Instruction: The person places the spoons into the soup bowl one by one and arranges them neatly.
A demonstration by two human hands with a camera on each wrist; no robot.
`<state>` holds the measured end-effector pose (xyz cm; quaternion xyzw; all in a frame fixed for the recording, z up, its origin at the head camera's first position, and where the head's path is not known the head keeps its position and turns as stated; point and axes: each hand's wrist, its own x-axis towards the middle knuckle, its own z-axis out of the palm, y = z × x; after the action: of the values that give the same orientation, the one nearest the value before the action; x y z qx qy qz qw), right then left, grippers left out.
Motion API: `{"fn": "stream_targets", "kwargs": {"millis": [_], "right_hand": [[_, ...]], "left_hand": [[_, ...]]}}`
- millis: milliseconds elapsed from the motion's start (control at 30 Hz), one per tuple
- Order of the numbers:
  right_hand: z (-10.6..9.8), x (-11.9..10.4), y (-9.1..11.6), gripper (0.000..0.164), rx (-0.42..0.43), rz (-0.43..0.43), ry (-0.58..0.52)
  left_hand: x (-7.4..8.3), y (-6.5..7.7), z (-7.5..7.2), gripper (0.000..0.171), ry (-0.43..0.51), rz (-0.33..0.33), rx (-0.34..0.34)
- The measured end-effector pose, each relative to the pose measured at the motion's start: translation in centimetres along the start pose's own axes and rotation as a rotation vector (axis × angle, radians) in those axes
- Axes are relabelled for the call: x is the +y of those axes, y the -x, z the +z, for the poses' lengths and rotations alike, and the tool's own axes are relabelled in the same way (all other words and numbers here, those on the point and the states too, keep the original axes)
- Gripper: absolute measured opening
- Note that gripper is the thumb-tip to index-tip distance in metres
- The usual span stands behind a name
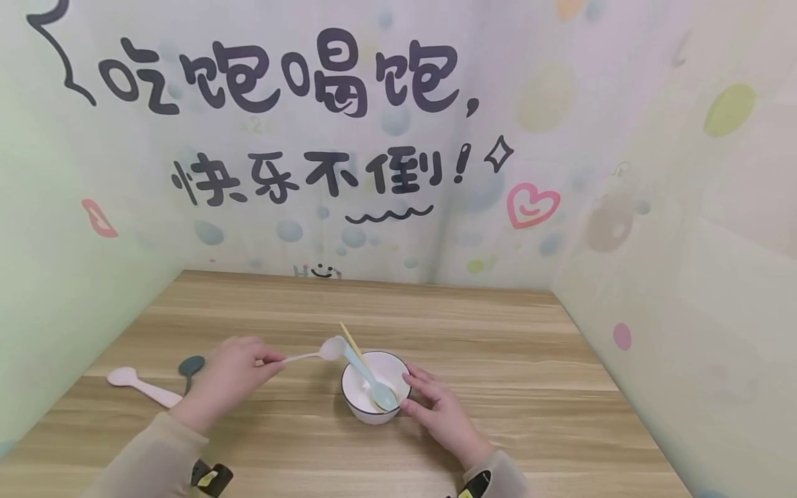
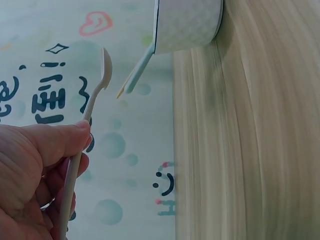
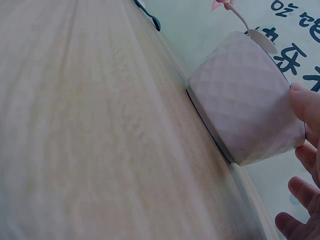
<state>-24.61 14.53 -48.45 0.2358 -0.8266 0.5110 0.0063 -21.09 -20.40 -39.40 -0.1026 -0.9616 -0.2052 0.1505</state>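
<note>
"Clutter?"
"Pink spoon [image 1: 145, 389], dark spoon [image 1: 191, 365] on table [image 1: 299, 453], partly behind left hand [image 1: 232, 373]. In white bowl [image 1: 369, 418]: blue spoon [image 1: 383, 396], yellow utensil [image 1: 349, 336], both jutting past the rim near white spoon [image 1: 332, 348]."
"Grip?"
"Left pinches white spoon's handle, head pointing away from hand, toward bowl. Right hand [image 1: 447, 420] holds bowl's right side."

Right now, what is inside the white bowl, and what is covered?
The white bowl holds a blue spoon, scoop end down, and a yellow utensil, both handles jutting past the rim. The spoon covers most of the utensil's lower end, so its shape is unclear.
</note>
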Motion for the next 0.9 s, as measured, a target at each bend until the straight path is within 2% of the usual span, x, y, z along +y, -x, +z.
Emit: {"fn": "stream_targets", "kwargs": {"millis": [167,467,767,900], "right_hand": [[0.0,0.0,0.0,0.05,0.001,0.001,-0.013],[0.1,0.2,-0.1,0.051,-0.004,0.004,0.002],[0.1,0.3,-0.1,0.05,-0.002,0.003,0.012],[0.1,0.3,-0.1,0.05,0.0,0.005,0.007]], "left_hand": [[0.6,-0.3,0.2,0.004,-0.026,0.016,-0.009],[1.4,-0.8,0.7,0.005,-0.002,0.035,-0.046],[2.3,-1.3,1.1,0.005,-0.039,0.065,-0.084],[2.7,-1.6,1.3,0.004,-0.063,0.094,-0.081]]}}
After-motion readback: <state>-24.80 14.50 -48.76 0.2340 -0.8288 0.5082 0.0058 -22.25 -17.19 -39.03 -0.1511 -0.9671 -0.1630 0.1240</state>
